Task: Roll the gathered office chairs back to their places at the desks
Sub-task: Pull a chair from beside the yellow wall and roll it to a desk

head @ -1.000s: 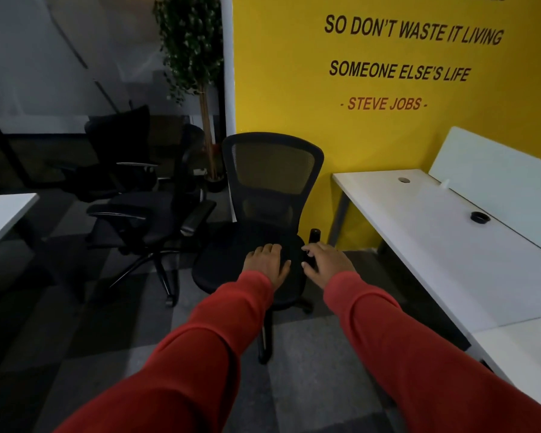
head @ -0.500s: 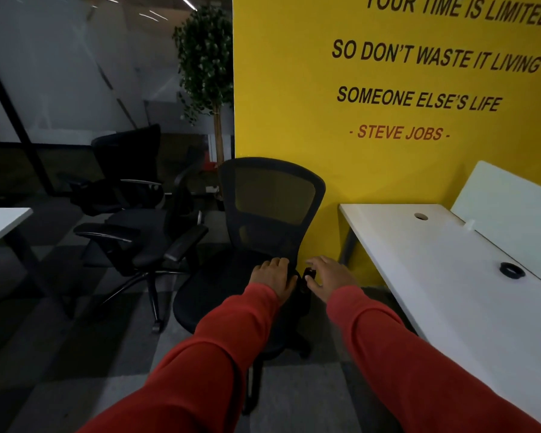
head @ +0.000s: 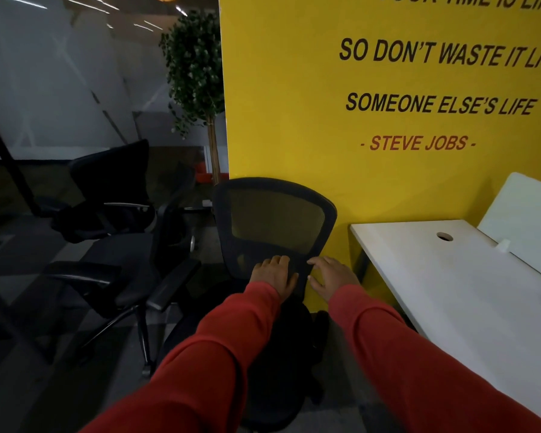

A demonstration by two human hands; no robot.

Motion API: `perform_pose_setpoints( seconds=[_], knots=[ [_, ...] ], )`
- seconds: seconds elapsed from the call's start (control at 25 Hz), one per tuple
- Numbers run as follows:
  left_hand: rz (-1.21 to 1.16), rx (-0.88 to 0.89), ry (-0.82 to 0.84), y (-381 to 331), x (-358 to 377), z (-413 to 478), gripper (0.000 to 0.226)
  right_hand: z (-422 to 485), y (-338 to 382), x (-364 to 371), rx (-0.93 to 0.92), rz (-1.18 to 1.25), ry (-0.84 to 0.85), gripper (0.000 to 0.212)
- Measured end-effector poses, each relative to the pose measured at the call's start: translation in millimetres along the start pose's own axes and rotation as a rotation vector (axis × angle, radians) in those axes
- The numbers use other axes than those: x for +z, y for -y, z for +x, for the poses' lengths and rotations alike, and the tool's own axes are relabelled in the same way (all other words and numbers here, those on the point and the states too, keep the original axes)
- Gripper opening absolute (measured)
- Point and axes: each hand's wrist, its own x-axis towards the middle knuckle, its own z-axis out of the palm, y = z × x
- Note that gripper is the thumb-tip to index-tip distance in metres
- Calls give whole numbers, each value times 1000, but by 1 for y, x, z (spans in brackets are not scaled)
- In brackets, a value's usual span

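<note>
The left hand (head: 274, 275) presses flat on the lower backrest of the black mesh-backed office chair (head: 275, 220); the right hand (head: 333, 276) pinches its right edge. Push evenly, swinging it right toward the white rectangular desk (head: 444, 285) alongside.

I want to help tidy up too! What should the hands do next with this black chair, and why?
Probably take a firm hold and roll the mesh chair to the right, toward the white desk. The left hand and right hand are at the bottom of its backrest, and the chair stands by the yellow wall, beside the desk rather than tucked in at it.
</note>
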Motion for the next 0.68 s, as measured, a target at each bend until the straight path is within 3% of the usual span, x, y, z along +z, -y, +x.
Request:
perform_pose_setpoints(
  seconds=[0.32,0.68],
  knots=[
    [-36,44,-2,25,7,101,51,93,-26,3,24,-17,3,38],
    [-29,-20,3,-9,26,211,54,197,-111,7,-68,16,5,36]
  ],
)
